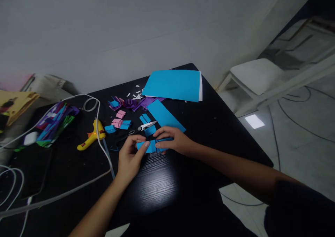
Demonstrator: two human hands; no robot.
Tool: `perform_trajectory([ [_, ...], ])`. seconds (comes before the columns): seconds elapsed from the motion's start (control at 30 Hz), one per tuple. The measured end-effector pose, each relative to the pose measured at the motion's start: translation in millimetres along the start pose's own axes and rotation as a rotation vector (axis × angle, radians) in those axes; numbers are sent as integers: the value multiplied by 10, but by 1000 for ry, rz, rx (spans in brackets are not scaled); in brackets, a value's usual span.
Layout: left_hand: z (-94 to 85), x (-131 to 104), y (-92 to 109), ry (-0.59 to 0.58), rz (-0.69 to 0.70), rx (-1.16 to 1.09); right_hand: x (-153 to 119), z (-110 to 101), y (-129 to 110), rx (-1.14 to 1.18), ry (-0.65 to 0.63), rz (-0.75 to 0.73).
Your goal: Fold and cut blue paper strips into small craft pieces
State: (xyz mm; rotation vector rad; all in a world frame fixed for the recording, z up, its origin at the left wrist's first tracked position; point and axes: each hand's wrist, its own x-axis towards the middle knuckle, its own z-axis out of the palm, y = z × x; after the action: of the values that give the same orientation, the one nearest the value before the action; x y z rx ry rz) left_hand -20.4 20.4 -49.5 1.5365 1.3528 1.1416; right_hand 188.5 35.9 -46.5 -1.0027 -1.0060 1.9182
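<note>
My left hand (131,156) pinches the left end of a folded blue paper strip (151,147) between thumb and fingers. On the strip's right part, my right hand (175,140) has its thumb and fingers closed. The strip shows creases near its middle. Just beyond the hands lie scissors (144,126) with the blades pointing right. A cut blue sheet (166,116) extends behind my right hand. Small folded blue pieces (126,124) and pink pieces (117,122) rest to the left of the scissors.
A yellow glue gun (91,136) and a white cable (98,125) lie at the left, near a colourful pouch (56,122). Blue sheets (174,84) and purple paper (148,103) sit at the back of the black table (220,129). A white chair (258,76) stands at right.
</note>
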Motion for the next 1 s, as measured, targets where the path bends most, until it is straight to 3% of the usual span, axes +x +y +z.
perform_trajectory([
  [0.37, -22, -26, 13, 20, 46, -14, 21, -25, 27, -38, -22, -82],
  [0.77, -41, -23, 91, -72, 29, -161, 25, -36, 37, -24, -29, -71],
  [1.0, -30, 1, 106, -94, 25, -165, 40, -54, 32, -153, 16, -155],
])
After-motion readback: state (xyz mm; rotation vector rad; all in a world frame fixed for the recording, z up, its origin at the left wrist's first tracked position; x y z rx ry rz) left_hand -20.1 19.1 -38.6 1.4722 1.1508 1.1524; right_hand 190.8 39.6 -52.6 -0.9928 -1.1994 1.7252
